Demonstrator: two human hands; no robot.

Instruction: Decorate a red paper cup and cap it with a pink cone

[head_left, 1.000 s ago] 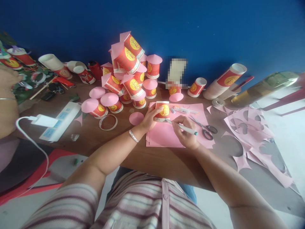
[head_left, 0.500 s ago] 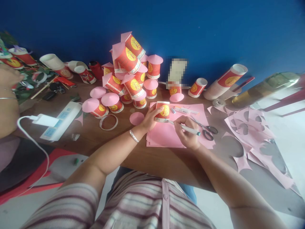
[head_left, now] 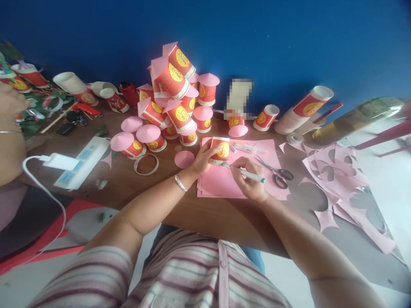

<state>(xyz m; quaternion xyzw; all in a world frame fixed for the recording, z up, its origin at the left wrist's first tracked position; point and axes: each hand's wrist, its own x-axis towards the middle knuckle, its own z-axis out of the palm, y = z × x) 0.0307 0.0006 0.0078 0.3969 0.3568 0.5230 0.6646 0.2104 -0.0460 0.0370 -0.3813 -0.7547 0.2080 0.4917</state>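
Right hand (head_left: pixel 249 177) first: its fingers pinch a white marker (head_left: pixel 252 176) with a green end, writing-fashion, the tip pointing left to the lower edge of a red paper cup (head_left: pixel 224 151). Whether that tip actually touches the cup is too small to tell. Over to the left hand (head_left: pixel 203 159), and it's wrapped round the cup's side, thumb lying across the front near the yellow emblem, a silver bracelet (head_left: pixel 180 183) on the wrist. The cup sits up over the far left part of a stack of pink sheets (head_left: pixel 221 184) — right between the two hands.

On those same sheets, just beyond the right hand, lie a second pen (head_left: pixel 247 148) and a small blue cap (head_left: pixel 233 148); the scissors (head_left: pixel 273 170) rest to the right, blades slightly parted. Just left of the sheets, a pink disc (head_left: pixel 184 159) lies flat on the brown bench (head_left: pixel 180 209), and a pale ring (head_left: pixel 146 174) beyond it.

Further out, here's the big pile of cups (head_left: pixel 176 79), red ones wearing pink cone tops. Right of that, a lone cup (head_left: pixel 266 119) stands beside a leaning stack of cups (head_left: pixel 306 106), with cut-up pink offcuts (head_left: pixel 362 224) spread at the right end. Far left — a power strip (head_left: pixel 72 175) with a white charger (head_left: pixel 63 161), and a co-worker's arm (head_left: pixel 9 149) at the edge.
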